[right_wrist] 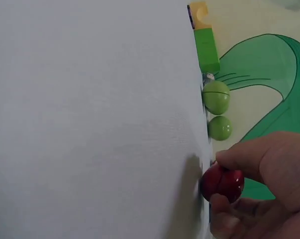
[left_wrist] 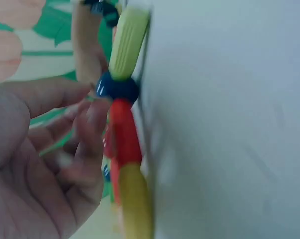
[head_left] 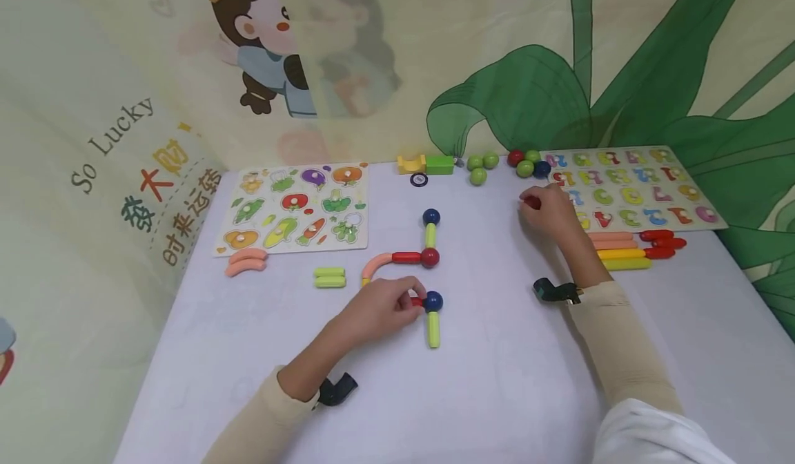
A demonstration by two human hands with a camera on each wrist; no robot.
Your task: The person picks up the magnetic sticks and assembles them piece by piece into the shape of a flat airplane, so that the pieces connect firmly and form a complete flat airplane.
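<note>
In the head view, my left hand [head_left: 385,305] holds a short red stick [head_left: 417,302] between thumb and fingers, close to a blue ball [head_left: 433,302]. In the left wrist view, the fingertips lie at the joint of the blue ball [left_wrist: 118,87] and red stick [left_wrist: 124,132]. From that ball a light green stick [head_left: 433,330] extends toward me. Beyond the hand, a curved pink piece [head_left: 376,264], a red stick [head_left: 406,257], a red ball [head_left: 430,257], a green stick and a second blue ball [head_left: 431,217] are joined. My right hand [head_left: 551,212] pinches another red ball [right_wrist: 222,183] low over the table.
Green balls [head_left: 477,176], a red ball [head_left: 515,158] and a blue ball [head_left: 542,169] lie at the back. A vegetable puzzle board [head_left: 360,239] is at left, a number board [head_left: 708,224] at right. Loose sticks [head_left: 624,264] and two green sticks [head_left: 330,282] lie nearby.
</note>
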